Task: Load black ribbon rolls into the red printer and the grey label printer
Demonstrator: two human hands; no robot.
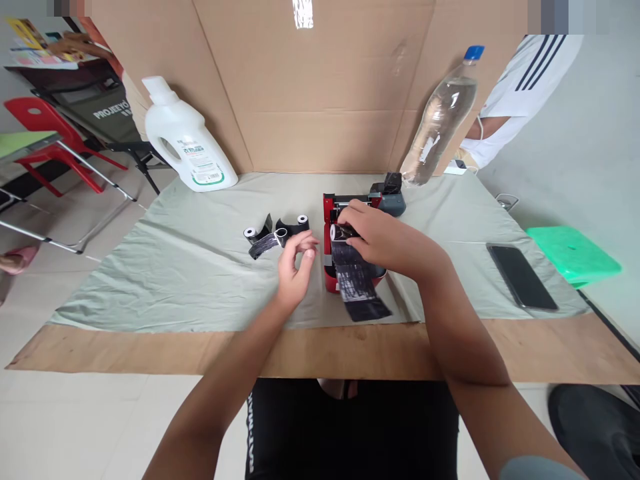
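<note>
My right hand [373, 230] grips a small roll of black paper or film [336, 233] with a white core. From that roll a dark strip [357, 283] with whitish marks hangs toward the table's front edge. Right behind and below it stands a small red and black machine, its lid raised, that looks like a label printer [329, 217]; the hand covers much of its inside. My left hand [296, 263] is beside the machine, fingers loosely curved and apart, holding nothing. Just past its fingertips lie three more black rolls [250, 233] with loose tails.
A grey device with a black roll [393, 197] lies behind the machine. A white jug [187, 137] and a water bottle [445, 120] lean against the cardboard panel [320, 140]. A phone [521, 275] lies at right, near a green stool [570, 250]. Other people sit beyond the panel.
</note>
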